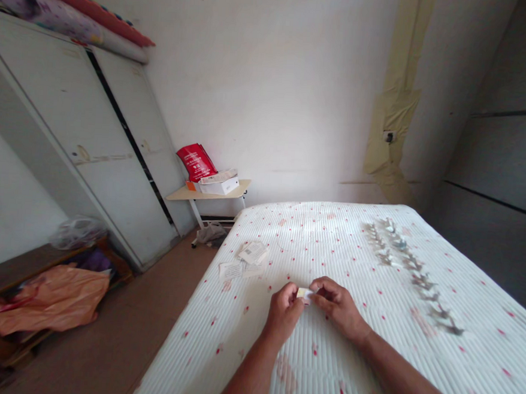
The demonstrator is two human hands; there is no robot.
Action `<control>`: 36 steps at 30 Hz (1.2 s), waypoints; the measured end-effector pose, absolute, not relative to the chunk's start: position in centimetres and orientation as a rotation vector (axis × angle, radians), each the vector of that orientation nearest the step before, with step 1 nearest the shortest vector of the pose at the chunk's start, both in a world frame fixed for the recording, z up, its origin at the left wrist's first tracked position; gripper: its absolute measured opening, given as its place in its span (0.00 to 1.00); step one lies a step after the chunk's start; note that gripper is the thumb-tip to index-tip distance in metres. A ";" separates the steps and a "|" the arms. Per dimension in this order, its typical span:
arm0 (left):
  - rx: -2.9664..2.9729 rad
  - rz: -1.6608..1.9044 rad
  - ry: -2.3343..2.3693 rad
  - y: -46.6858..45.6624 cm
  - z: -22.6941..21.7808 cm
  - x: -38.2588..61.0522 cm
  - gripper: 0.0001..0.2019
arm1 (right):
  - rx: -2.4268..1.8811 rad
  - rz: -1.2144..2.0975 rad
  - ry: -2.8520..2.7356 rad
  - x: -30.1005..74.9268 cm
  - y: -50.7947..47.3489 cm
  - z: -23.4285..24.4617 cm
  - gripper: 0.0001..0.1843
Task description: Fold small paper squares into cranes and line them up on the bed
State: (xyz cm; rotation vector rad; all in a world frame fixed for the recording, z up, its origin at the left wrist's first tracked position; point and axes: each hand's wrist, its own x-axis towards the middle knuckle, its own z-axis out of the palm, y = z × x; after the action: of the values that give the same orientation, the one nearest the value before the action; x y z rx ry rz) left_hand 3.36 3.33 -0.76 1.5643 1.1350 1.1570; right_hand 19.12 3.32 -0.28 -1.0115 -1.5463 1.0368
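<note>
A small piece of folded paper (303, 293), whitish with a yellowish part, is pinched between both my hands over the bed. My left hand (283, 314) closes thumb and fingers on its left side. At its right edge, my right hand (340, 309) grips with thumb and bent fingers. The fine folds are too small to make out. Left of my hands lie several loose printed paper sheets (253, 253), partly overlapping. To the right, small folded paper figures (423, 281), which look like birds, stand in two rows.
The bed (315, 357) has a white ribbed cover with red dots. Beyond its far left corner, a small table (182, 194) bears a red bag (196, 162) and a white box (221, 185). A cabinet (109, 132) and a low shelf with an orange bag (53, 296) stand left.
</note>
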 end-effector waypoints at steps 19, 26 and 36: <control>1.365 1.217 1.087 3.7 -0.2 3.1 0.07 | -1.026 0.761 -1.746 19.4 3.5 -0.9 0.04; 1.341 1.191 1.075 3.6 0.0 3.1 0.12 | -0.887 0.723 -1.837 19.2 3.2 -0.3 0.07; 1.372 1.176 1.055 3.9 -0.8 3.0 0.18 | -0.886 0.849 -1.852 19.8 3.5 -1.1 0.05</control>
State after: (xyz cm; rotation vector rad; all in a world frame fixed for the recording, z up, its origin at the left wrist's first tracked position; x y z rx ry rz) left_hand 3.04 3.90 -0.82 1.3715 1.0545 1.1756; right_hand 19.81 3.47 -1.11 -0.8856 -1.8525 0.8490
